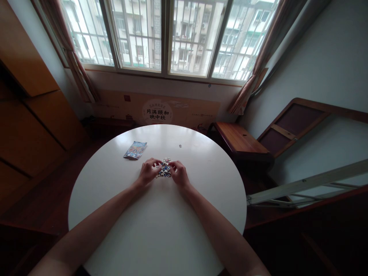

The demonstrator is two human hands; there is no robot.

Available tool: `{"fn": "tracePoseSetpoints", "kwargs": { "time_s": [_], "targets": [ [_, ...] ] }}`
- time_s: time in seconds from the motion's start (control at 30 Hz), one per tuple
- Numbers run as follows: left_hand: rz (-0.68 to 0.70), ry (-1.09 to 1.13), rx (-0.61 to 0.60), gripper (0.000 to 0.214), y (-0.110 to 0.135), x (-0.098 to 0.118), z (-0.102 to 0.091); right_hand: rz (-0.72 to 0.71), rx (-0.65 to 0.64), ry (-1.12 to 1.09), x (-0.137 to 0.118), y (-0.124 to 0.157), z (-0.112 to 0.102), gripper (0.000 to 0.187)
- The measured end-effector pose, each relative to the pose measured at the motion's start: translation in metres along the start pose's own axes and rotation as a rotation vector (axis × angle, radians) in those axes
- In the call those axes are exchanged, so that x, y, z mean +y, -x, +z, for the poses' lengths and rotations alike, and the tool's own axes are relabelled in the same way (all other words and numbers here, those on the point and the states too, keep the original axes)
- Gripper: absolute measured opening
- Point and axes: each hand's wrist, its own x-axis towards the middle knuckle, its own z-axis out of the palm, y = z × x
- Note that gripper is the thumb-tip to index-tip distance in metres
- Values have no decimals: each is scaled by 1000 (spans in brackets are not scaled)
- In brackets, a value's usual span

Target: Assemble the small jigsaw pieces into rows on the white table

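Note:
A small heap of jigsaw puzzle pieces, mostly blue and pale, lies on the round white table between my two hands. At its left edge, my left hand has its fingers curled in with thumb and index close together. My right hand meets the heap from the right, fingers bent and the tips at the pieces. What either hand pinches is too small to make out. A single jigsaw piece lies apart, farther back. Left of the heap is a colourful printed packet.
A wooden bench stands beyond the table on the right, near a leaning wooden frame. Orange-brown cabinets line the left. A printed cardboard panel stands under the barred window.

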Motion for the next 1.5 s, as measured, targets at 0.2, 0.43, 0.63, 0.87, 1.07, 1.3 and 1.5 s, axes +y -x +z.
{"fn": "tracePoseSetpoints", "kwargs": {
  "time_s": [0.2, 0.43, 0.63, 0.87, 1.07, 1.3, 1.5],
  "targets": [
    [-34, -157, -92, 18, 4, 8, 0, 73, 16, 203, -2, 1, -1, 15],
    [-54, -169, -134, 17, 4, 7, 0, 119, -61, 331, -5, 4, -1, 21],
    [-20, -118, -123, 18, 3, 2, 2, 118, -62, 311, -4, 4, -1, 22],
    [11, -9, -92, 15, 4, -2, 2, 98, -43, 291, -3, 3, 0, 27],
    [33, 136, -92, 11, 3, -2, 4, 30, -6, 182, -1, 3, 1, 16],
    [18, 268, -76, 19, 3, 5, 1, -49, -41, 91, -7, 4, -1, 12],
    [5, 318, -61, 18, 3, 4, 1, -79, -74, 87, -7, 4, -2, 9]
  ]
}}
